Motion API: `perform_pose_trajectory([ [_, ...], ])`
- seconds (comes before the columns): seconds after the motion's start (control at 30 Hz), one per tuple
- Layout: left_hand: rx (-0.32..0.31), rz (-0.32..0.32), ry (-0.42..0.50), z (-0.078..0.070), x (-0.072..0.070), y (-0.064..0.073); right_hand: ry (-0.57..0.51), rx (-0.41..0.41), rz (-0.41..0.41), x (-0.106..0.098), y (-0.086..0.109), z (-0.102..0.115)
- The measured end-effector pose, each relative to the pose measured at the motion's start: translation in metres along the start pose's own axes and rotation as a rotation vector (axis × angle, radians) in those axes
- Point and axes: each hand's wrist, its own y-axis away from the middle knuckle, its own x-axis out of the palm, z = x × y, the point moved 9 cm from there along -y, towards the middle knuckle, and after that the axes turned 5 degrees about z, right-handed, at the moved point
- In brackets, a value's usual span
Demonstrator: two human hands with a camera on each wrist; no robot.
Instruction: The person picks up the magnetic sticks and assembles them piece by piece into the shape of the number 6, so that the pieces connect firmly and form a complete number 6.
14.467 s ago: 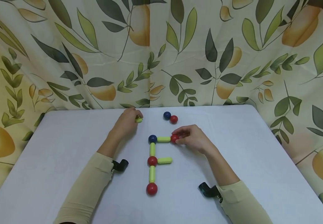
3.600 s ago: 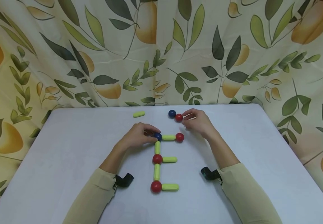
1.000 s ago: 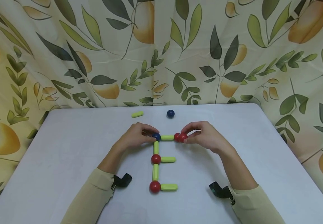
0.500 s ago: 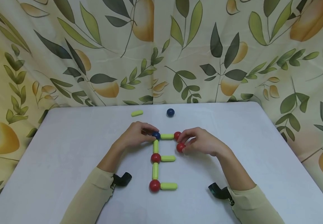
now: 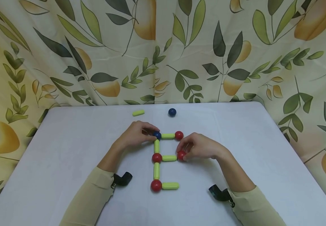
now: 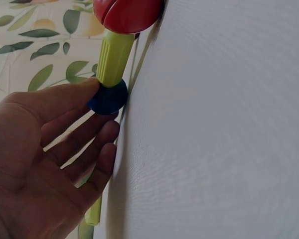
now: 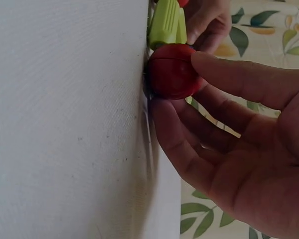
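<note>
A shape of lime-green rods and balls lies on the white table. My left hand [image 5: 136, 134] pinches the blue ball [image 5: 157, 135] at its top left corner; the left wrist view shows thumb and fingertips on that blue ball [image 6: 108, 98]. My right hand [image 5: 200, 146] holds a red ball [image 5: 181, 155] at the free end of the middle green rod [image 5: 169, 158]. In the right wrist view this red ball [image 7: 173, 72] sits between thumb and fingers, right at the rod's end. Another red ball [image 5: 179, 135] ends the top rod [image 5: 168, 136]. The bottom rod [image 5: 170, 185] extends from a red ball [image 5: 156, 185].
Near the table's [image 5: 222, 119] back edge lie a loose green rod [image 5: 138, 112] and a loose blue ball [image 5: 172, 112]. A leaf-and-fruit patterned curtain [image 5: 185, 62] hangs behind the table. Black cameras sit at both wrists.
My right hand has brought the red ball from the back of the table, past the top rod's red ball, down to the middle rod's end. My left hand stays at the corner blue ball.
</note>
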Motion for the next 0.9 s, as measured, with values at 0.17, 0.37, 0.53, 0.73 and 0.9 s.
perform_pose_trajectory([
  [0.17,0.007,0.001,-0.007,-0.003,-0.001,0.000,0.012,0.004,0.055,0.006,0.001,0.001],
  [0.37,0.006,0.003,-0.008,-0.002,0.000,0.000,0.043,0.008,0.092,0.010,0.002,0.000],
  [0.53,0.008,0.003,-0.006,-0.001,0.000,-0.001,0.055,0.009,0.092,0.012,0.002,0.001],
  [0.73,0.010,-0.002,-0.004,-0.001,-0.001,-0.001,0.045,0.023,0.091,0.014,0.000,0.001],
  [0.9,0.006,-0.002,0.001,-0.001,0.000,0.000,0.023,0.020,0.097,0.016,-0.001,0.000],
])
